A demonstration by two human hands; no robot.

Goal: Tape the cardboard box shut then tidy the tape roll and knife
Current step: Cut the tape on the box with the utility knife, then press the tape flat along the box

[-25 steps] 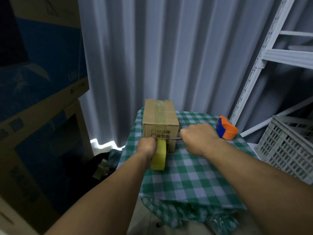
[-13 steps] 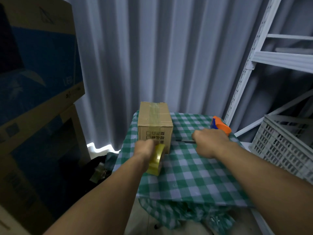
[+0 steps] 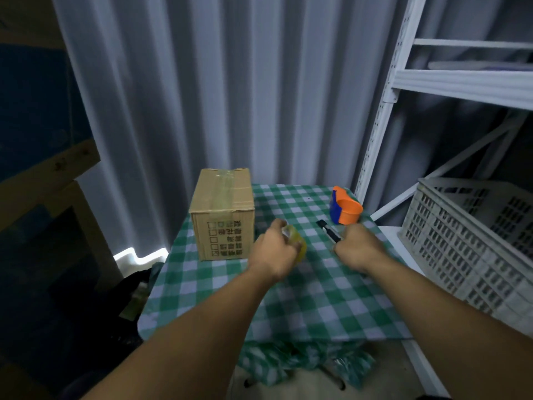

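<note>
A small cardboard box [image 3: 222, 213] stands at the back left of the green checked table [image 3: 302, 301], with a strip of clear tape running over its top and down its front. My left hand [image 3: 274, 249] holds the yellowish tape roll [image 3: 297, 243] to the right of the box, apart from it. Further right, my right hand [image 3: 359, 249] grips a dark knife [image 3: 328, 230] whose tip points up and left towards the orange and blue tape dispenser [image 3: 344, 209].
A white metal shelf rack [image 3: 383, 111] rises at the right with a white slatted crate [image 3: 473, 235] beside the table. Large cardboard boxes [image 3: 37, 174] stack at the left. Grey curtain hangs behind. Dark clutter lies on the floor at the left.
My left hand has pulled the tape roll away from the box front and moved it right. My right hand with the knife has moved right, towards the dispenser.
</note>
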